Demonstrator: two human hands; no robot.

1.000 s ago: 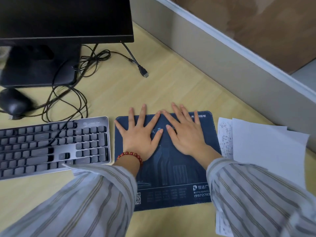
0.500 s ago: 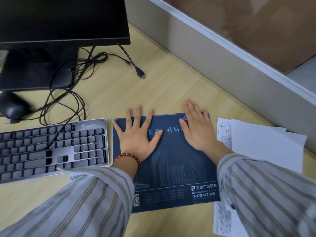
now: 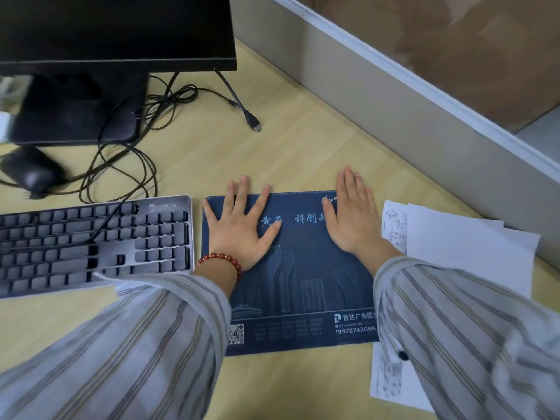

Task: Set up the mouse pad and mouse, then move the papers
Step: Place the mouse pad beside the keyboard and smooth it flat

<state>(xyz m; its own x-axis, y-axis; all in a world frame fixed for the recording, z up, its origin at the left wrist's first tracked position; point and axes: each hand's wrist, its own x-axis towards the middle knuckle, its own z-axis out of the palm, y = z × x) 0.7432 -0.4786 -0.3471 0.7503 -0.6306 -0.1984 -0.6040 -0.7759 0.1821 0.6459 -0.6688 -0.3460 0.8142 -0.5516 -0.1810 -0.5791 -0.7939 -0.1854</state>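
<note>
Now both hands lie flat with fingers spread on the blue mouse pad (image 3: 303, 268), the left hand (image 3: 242, 228) near its left edge and the right hand (image 3: 351, 219) near its right edge. Papers (image 3: 466, 247) touch its right edge; the mouse (image 3: 30, 171) sits far left, behind the keyboard (image 3: 91, 241). Bare desk (image 3: 303, 153) lies beyond.

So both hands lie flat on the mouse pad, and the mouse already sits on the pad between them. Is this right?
Not quite. The head view shows both hands, left and right, flat on the pad, but the mouse is not on it. It lies on the desk behind the keyboard, near the monitor base.
</note>
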